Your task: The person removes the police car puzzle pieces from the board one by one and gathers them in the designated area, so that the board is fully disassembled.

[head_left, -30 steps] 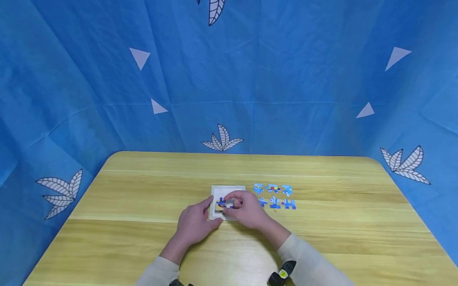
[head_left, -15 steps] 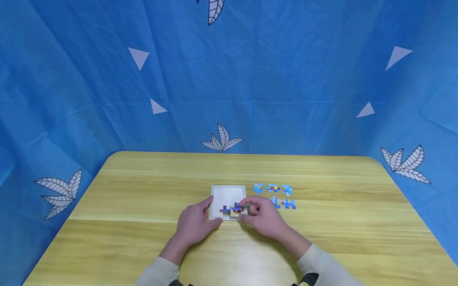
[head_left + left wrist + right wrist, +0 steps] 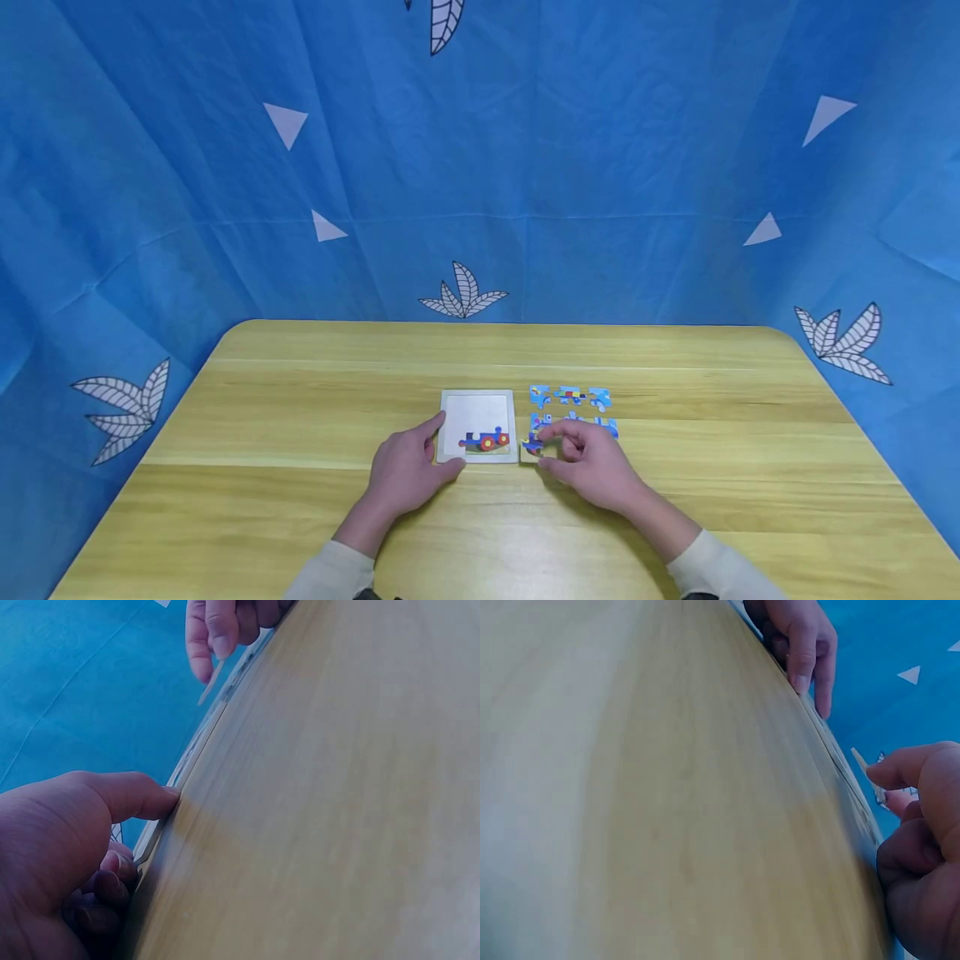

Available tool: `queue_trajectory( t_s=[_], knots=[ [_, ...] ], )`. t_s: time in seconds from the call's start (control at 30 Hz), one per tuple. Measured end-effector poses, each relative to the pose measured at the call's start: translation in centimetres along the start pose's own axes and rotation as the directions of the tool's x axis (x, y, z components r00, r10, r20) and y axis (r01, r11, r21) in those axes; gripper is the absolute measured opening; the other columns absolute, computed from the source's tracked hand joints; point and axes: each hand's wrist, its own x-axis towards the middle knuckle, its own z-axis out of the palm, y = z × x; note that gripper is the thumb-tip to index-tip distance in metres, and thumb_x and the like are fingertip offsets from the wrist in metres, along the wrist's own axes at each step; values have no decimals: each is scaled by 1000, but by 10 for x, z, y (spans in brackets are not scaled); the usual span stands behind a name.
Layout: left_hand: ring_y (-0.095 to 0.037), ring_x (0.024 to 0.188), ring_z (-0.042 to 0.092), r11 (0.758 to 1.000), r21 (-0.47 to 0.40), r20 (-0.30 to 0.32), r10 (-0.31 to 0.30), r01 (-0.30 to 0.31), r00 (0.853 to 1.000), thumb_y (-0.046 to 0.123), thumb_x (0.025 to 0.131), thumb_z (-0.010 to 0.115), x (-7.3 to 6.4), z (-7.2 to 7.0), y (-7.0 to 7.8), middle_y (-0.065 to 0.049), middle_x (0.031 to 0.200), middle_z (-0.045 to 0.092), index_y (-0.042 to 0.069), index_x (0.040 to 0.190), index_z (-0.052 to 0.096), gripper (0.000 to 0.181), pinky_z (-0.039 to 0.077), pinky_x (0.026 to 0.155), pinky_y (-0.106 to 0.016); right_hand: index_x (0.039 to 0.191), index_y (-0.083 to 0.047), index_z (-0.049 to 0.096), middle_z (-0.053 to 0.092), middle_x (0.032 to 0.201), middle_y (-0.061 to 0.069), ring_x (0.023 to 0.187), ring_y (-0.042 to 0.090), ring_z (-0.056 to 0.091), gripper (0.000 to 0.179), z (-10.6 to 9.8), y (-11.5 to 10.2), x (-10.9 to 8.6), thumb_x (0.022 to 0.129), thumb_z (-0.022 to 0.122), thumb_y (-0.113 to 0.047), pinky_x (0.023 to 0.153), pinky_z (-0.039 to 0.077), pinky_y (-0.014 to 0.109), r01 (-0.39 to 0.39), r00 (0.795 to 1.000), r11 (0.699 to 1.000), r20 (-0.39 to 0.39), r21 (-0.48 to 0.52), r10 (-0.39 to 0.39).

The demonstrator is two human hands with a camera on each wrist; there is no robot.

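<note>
A square white puzzle tray (image 3: 476,411) lies on the table, and joined jigsaw pieces (image 3: 487,442) with red wheels lie along its lower edge. My left hand (image 3: 408,467) grips the tray's left side, thumb at the near corner and index finger higher up. The left wrist view shows its thumb (image 3: 154,796) pressed on the tray's edge. Just right of the tray, my right hand (image 3: 596,467) pinches a tilted jigsaw piece (image 3: 531,447) between thumb and fingers. Edge-on, the right wrist view shows that piece (image 3: 859,760) at the fingertips.
Two rows of loose jigsaw pieces (image 3: 570,395) lie to the right of the tray, the nearer row partly behind my right hand. The wooden table (image 3: 322,400) ends at the back against a blue curtain (image 3: 525,167) with leaf prints.
My right hand has moved right with the pinched jigsaw piece, from over the tray to beside its right edge. The joined pieces in the tray now show. My left hand stays put.
</note>
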Motion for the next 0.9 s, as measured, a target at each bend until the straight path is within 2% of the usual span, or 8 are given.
queue_trajectory(
  t_s=[0.2, 0.47, 0.63, 0.9],
  knots=[
    [-9, 46, 30, 1000, -9, 1, 4, -4, 1000, 38, 80, 82, -1, 0, 0, 6, 54, 41, 6, 142, 57, 74, 22, 47, -27, 108, -5, 70, 35, 59, -6, 52, 6, 35, 29, -8, 2, -6, 82, 81, -7, 58, 40, 27, 18, 1000, 999, 3, -38, -18],
    [-9, 46, 29, 1000, -3, -1, 3, -3, 1000, 38, 80, 82, -1, -1, 1, 7, 53, 40, 6, 142, 57, 74, 22, 47, -27, 104, -12, 71, 35, 58, -11, 54, 4, 34, 25, -12, 4, -10, 81, 83, -11, 79, 44, 33, 56, 998, 989, 16, -138, -54],
    [-9, 46, 28, 1000, -8, -1, -2, 2, 1000, 38, 80, 82, -2, -1, 0, 7, 54, 40, 7, 142, 57, 74, 22, 46, -27, 104, -13, 70, 35, 58, -12, 54, 3, 35, 25, -12, 3, -11, 82, 82, -10, 80, 45, 34, 86, 996, 983, 39, -162, -81],
    [-9, 45, 28, 1000, -9, -4, -2, 2, 1000, 38, 80, 81, -2, 0, 0, 7, 53, 40, 7, 142, 58, 73, 21, 46, -27, 104, -12, 70, 36, 59, -12, 55, 4, 36, 25, -11, 3, -10, 82, 81, -7, 79, 44, 34, 75, 996, 979, 64, -191, -64]
  ],
)
